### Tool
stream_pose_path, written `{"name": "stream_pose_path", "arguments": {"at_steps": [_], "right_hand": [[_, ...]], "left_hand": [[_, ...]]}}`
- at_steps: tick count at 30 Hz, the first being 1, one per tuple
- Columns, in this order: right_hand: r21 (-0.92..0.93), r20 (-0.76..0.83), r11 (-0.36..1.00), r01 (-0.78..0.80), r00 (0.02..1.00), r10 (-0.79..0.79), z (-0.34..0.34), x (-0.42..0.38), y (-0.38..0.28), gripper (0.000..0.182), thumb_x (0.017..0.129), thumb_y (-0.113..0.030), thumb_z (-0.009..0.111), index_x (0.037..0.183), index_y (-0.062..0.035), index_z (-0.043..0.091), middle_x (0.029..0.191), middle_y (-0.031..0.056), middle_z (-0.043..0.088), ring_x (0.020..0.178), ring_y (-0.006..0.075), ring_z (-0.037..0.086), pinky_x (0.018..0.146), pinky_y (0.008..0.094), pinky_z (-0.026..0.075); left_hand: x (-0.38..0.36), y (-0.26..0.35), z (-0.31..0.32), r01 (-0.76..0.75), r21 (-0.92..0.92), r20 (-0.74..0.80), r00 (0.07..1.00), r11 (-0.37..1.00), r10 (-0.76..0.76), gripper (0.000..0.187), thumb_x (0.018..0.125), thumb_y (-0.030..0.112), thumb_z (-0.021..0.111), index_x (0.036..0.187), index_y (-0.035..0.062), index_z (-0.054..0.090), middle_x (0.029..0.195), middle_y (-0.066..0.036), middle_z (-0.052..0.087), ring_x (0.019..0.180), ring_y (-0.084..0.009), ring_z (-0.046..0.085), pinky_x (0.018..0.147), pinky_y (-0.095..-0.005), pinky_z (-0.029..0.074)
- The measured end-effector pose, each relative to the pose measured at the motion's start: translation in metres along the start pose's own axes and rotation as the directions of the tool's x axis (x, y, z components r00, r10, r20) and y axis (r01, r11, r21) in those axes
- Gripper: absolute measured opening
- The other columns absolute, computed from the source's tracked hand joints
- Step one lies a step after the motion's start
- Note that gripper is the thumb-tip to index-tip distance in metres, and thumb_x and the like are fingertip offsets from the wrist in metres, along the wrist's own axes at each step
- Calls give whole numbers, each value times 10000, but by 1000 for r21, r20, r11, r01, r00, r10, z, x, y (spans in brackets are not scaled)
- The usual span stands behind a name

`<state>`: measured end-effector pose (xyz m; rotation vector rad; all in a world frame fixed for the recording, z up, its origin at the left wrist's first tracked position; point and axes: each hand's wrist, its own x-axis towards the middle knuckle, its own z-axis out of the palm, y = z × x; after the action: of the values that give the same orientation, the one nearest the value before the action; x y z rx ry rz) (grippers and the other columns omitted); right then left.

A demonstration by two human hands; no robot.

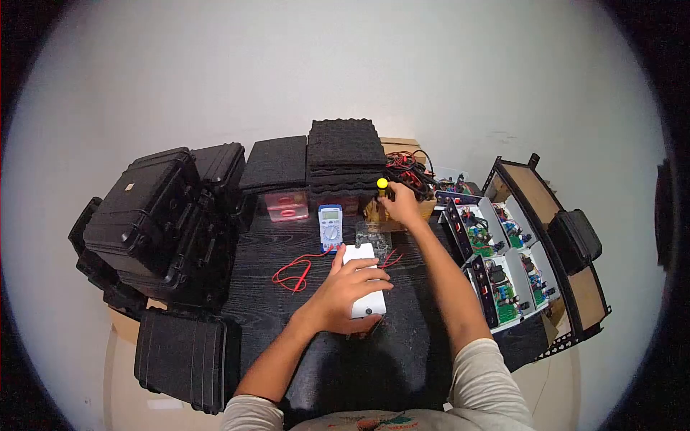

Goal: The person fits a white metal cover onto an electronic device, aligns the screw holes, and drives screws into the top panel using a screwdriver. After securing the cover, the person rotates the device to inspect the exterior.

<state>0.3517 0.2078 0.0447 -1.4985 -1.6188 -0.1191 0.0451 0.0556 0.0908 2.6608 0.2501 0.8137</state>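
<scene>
White box (pixel 361 253) is set on the dark worktop (pixel 277 345), its top crossed by the spread fingers of the left hand (pixel 345 291). From the box, the right hand (pixel 401 207) is stretched toward 1 o'clock, its fingers curled in at a yellow-topped tool (pixel 382 184); whether that is pinched cannot be told. Blue-edged multimeter (pixel 330 228) is laid at 11 o'clock, red test lead (pixel 302 276) looped at 9. Foam sheets (pixel 346 147) are stacked at 12, tangled cables (pixel 408 169) heaped at 1. Black cases (pixel 140 197) are piled toward 10; opened circuit units (pixel 505 287) are ranged at 3.
</scene>
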Motion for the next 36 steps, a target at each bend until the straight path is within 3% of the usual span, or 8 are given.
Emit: {"name": "stream_pose_path", "arguments": {"at_steps": [2,5,6,7,9,12,19,36], "right_hand": [[35,19,999,39,999,-40,6,2,12,463,874,-186,809,1253,15,635,1046,237,734,971,431,711,815,467,561],[117,-108,991,-64,991,77,-23,9,-26,383,922,-189,762,1215,17,626,1000,237,733,928,444,711,775,483,546],[174,-209,984,-31,976,67,-33,10,-38,242,1000,-158,700,1119,36,620,982,201,746,919,312,744,806,404,558],[237,-291,970,61,957,11,-46,10,-52,239,1068,-169,619,1212,19,588,1054,146,741,900,244,748,723,364,586],[703,-196,711,19,966,167,-76,2,-97,291,1120,-199,534,1346,-17,505,1133,103,681,869,193,738,638,284,604],[825,-170,557,95,982,84,-113,-15,-142,363,1147,-260,468,1436,-49,407,1118,80,598,779,156,706,580,242,598],[883,-61,459,101,993,-101,-120,-34,-186,444,1124,-280,532,1451,-12,398,1105,92,608,764,131,690,575,226,583],[882,2,467,64,990,-141,-99,-39,-182,452,1111,-243,569,1444,21,413,1123,94,617,802,130,688,620,241,590]], "left_hand": [[0,-1,1,4,4,2,1000,1000,-4,671,676,289,879,1318,198,706,1369,-16,655,1427,-306,508,1236,-762,68],[-1,-2,2,5,-4,-1,1000,1000,-5,661,685,292,877,1317,198,707,1366,-16,656,1426,-305,509,1235,-762,72],[-1,-2,2,6,-8,-3,1000,1000,-6,658,687,292,876,1316,198,707,1365,-17,657,1426,-304,509,1235,-762,74],[-1,-3,2,7,-4,1,1000,1000,-7,659,686,293,877,1316,200,707,1363,-17,658,1426,-304,509,1235,-762,77],[0,-3,2,6,2,9,1000,1000,-6,662,685,293,878,1318,204,706,1360,-18,659,1426,-303,509,1233,-763,83],[1,2,-1,10,12,15,1000,1000,-10,603,721,313,863,1287,178,705,1359,-15,660,1429,-301,505,1220,-784,81],[1,2,-1,9,5,12,1000,1000,-10,609,716,313,877,1287,182,708,1364,-12,662,1427,-301,509,1215,-793,72],[0,0,0,11,6,13,1000,1000,-11,696,656,252,900,1320,201,696,1380,-16,653,1435,-309,498,1237,-760,80]]}}
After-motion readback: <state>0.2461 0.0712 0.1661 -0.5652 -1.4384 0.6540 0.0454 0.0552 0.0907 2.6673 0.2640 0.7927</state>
